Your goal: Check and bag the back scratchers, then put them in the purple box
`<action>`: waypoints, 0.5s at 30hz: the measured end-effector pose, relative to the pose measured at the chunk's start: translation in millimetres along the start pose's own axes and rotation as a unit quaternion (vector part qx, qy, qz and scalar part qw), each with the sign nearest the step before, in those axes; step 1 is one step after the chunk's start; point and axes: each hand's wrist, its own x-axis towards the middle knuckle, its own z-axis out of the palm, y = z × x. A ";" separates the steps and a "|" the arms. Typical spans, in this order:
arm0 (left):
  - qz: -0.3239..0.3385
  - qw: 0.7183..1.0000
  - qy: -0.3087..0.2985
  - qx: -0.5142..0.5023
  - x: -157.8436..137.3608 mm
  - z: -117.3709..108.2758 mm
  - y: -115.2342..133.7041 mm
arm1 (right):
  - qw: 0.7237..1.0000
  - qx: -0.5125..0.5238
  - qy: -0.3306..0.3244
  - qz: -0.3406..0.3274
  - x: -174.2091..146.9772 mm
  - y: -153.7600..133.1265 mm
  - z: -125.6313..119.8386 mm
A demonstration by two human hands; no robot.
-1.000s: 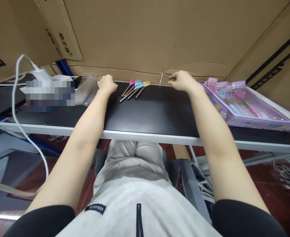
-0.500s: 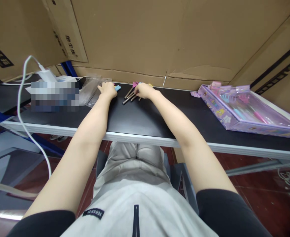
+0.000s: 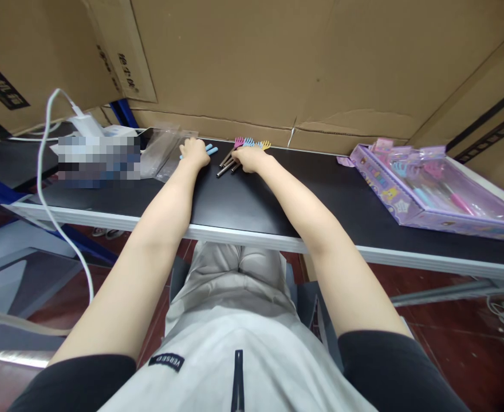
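Over a few light blue handles (image 3: 211, 150) on the black table, my left hand (image 3: 195, 152) is closed with curled fingers. Blue ends stick out on both sides of it. My right hand (image 3: 250, 158) pinches a bunch of back scratchers (image 3: 225, 170) with thin metal rods. Their small claw heads in pink, blue and yellow fan out beyond my fingers, toward the cardboard. The rod ends point toward me. My fingers partly hide how many rods they grip.
Clear plastic bags (image 3: 161, 150) lie left of my left hand, beside a blurred-out item (image 3: 99, 157) with a white cable (image 3: 41, 171). On the right stands a purple display box (image 3: 400, 200) with packaged back scratchers. Cardboard walls (image 3: 252, 68) close off the back.
A blue end now shows left of my left hand, and the pink bit near it is out of sight. My right hand has shifted slightly, uncovering more claw heads. The view has moved a little.
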 end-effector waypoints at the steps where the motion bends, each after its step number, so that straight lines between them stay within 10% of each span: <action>1: 0.003 1.000 0.007 -0.012 3.5 3.0 -2.0 | 1.000 -0.008 0.003 -0.004 -0.3 0.5 0.5; 15: 0.018 0.993 0.052 -0.101 40.2 27.3 -21.3 | 0.979 0.018 0.194 -0.058 4.4 41.4 15.2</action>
